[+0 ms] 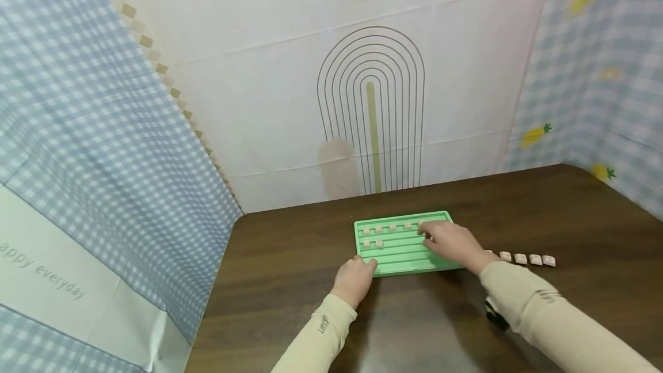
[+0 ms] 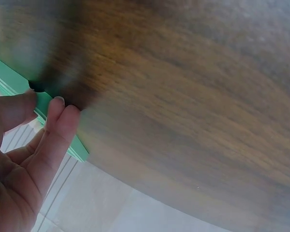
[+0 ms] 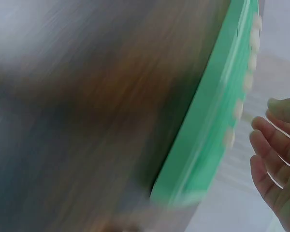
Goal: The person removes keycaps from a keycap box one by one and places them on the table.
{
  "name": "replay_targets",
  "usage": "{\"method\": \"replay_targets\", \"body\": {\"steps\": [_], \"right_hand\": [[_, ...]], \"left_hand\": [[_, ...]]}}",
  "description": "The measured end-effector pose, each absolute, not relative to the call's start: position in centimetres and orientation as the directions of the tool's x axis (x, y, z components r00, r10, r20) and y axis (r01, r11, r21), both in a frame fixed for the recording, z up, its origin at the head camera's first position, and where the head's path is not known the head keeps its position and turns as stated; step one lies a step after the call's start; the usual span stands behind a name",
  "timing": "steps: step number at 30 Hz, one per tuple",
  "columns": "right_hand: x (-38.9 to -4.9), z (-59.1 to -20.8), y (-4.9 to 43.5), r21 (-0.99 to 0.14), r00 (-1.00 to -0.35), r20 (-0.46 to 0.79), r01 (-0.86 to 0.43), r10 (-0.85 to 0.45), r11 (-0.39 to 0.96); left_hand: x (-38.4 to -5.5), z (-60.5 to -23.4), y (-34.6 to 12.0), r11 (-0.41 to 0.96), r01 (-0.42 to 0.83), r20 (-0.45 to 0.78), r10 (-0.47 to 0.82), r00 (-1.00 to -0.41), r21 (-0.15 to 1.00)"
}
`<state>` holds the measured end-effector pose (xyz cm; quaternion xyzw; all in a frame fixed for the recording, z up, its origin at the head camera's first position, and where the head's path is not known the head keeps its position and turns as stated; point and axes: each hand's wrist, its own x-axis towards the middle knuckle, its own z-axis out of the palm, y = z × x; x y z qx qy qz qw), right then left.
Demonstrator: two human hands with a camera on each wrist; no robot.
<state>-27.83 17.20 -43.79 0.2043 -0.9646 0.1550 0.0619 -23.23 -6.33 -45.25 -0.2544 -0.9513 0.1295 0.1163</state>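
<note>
A green ridged tray (image 1: 404,258) lies on the brown table. Small whitish keycap-like blocks (image 1: 392,227) stand in it, several along the back row and two at the left of the row in front. My left hand (image 1: 354,281) grips the tray's near left corner, thumb on one side of the rim and fingers on the other in the left wrist view. Over the tray's right part hovers my right hand (image 1: 449,240), fingers loosely bent near the back row's right end. The right wrist view shows nothing between those fingers (image 3: 268,150).
Right of the tray, several loose whitish blocks (image 1: 520,258) lie in a line on the table (image 1: 290,281), partly behind the right forearm. A small dark object (image 1: 495,315) shows beside the right sleeve. Patterned cloth (image 1: 269,102) hangs behind the table and at both sides.
</note>
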Motion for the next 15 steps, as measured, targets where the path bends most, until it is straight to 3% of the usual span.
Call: {"method": "replay_targets", "body": {"steps": [8,15], "right_hand": [[-29.9,-45.7,11.0,-0.292,-0.912,0.181,-0.408,-0.369,0.865],[-30.6,-46.7,8.8,-0.244,-0.923,0.170,-0.379,-0.345,0.893]], "left_hand": [[-23.4,-45.4,-6.3,0.828,0.442,0.156,0.515,-0.843,-0.346],[-23.2,-45.1,-6.1,0.833,0.443,0.162,0.512,-0.843,-0.331]]}}
